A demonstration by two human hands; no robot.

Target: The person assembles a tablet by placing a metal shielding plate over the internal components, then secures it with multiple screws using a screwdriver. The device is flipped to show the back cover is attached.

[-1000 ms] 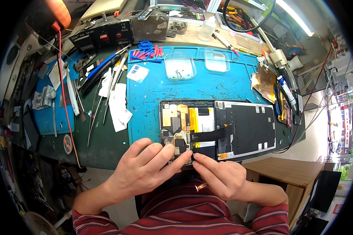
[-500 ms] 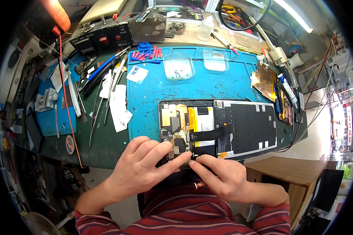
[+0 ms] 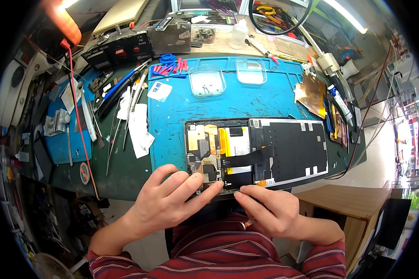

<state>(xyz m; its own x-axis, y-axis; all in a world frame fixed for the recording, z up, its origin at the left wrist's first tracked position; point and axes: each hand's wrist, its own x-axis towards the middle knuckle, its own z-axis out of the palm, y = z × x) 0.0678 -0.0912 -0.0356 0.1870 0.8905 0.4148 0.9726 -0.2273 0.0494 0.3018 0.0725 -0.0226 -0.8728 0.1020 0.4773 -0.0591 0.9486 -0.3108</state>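
An opened flat device (image 3: 239,169) is placed on the blue mat (image 3: 172,116), nr the front edge of the desk (image 3: 135,179), w/ its exposed board area (image 3: 198,132) on the left & a dark panel (image 3: 293,149) on the right. Btwn them, a white-labelled block (image 3: 238,142) w/ yellow edging is crossed by a black ribbon cable (image 3: 246,159).

The board's lower end is reached by the L hand (image 3: 167,202): index stretched out to the device's front edge, other fingers loosely bent. Thumb is hidden, so whether anything's held in the L grip can't be told.

By the R hand (image 3: 272,211), thumb & index are brought together at the front edge, just beside the L index tip; anything btwn those tips is too small to make out. A short rod (image 3: 244,225) w/ coppery end is kept in the R grip, under the curled fingers, tip poking out toward the shirt.

Behind the device, 2 clear boxes, approx. side by side, are set on the mat; pink pieces (image 3: 170,68) are bunched at its far-left corner.
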